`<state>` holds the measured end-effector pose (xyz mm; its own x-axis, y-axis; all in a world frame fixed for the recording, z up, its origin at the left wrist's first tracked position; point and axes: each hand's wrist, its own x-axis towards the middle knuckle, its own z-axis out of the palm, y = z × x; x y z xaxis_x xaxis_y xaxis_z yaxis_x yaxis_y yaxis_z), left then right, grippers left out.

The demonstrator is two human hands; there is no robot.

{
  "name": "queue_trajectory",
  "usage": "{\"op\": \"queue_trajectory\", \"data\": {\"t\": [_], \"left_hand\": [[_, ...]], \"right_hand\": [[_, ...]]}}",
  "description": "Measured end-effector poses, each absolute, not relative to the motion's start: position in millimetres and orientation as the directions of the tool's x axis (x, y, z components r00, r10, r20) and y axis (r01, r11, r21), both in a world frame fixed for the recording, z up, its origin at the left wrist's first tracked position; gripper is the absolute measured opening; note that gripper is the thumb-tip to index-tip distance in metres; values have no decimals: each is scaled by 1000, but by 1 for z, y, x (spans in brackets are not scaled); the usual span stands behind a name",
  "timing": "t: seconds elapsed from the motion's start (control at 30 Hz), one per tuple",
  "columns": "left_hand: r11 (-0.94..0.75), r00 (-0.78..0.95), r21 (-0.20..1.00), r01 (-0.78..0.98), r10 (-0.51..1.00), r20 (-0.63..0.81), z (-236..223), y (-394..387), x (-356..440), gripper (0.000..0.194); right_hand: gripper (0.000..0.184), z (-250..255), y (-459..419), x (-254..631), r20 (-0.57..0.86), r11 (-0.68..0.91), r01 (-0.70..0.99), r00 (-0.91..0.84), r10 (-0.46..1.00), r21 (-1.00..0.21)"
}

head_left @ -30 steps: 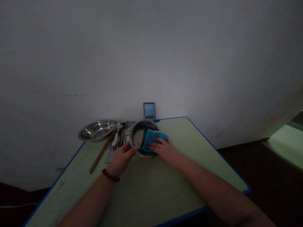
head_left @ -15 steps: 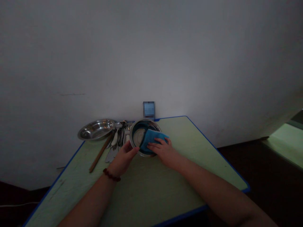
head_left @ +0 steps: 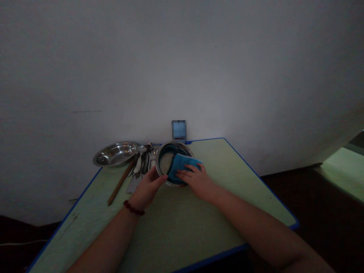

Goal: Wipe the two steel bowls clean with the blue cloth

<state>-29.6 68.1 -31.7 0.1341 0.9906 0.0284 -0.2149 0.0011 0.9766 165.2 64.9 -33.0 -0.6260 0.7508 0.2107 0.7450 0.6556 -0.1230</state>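
Note:
A round stainless steel bowl (head_left: pixel 165 162) is tilted toward me over the far part of the table. My left hand (head_left: pixel 147 188), with a dark red bracelet at the wrist, grips the bowl's near left rim, thumb on the edge and the other fingers partly hidden. Folded over the bowl's right rim and partly inside it is a blue cloth (head_left: pixel 182 163). My right hand (head_left: pixel 198 181) presses that cloth against the bowl, its fingers lying over the fabric. Just left of the bowl lies a pile of metal cutlery (head_left: pixel 138 167).
A shallow oval steel dish (head_left: pixel 115 154) stands at the table's far left edge. Wooden chopsticks (head_left: pixel 121 185) lie beside the cutlery. A small blurred screen (head_left: pixel 179 131) leans on the wall behind the bowl. The pale green table (head_left: pixel 184 231) has a blue edge.
Almost nothing differs. The whole view has shifted very slightly; both hands keep their places on the bowl and the cloth.

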Motion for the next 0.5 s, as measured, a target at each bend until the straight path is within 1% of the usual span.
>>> {"op": "queue_trajectory", "data": {"t": [0.1, 0.23, 0.5], "left_hand": [[4, 145, 979, -205, 989, 26, -31, 68, -30, 45], [20, 147, 979, -202, 989, 10, -29, 67, -30, 36], [49, 190, 972, -231, 982, -4, -33, 69, -34, 30]], "right_hand": [[42, -33, 65, 167, 203, 664, 740, -638, 743, -107], [42, -31, 66, 168, 188, 668, 738, -646, 740, -94], [39, -36, 69, 171, 238, 683, 724, -650, 722, -96]]}}
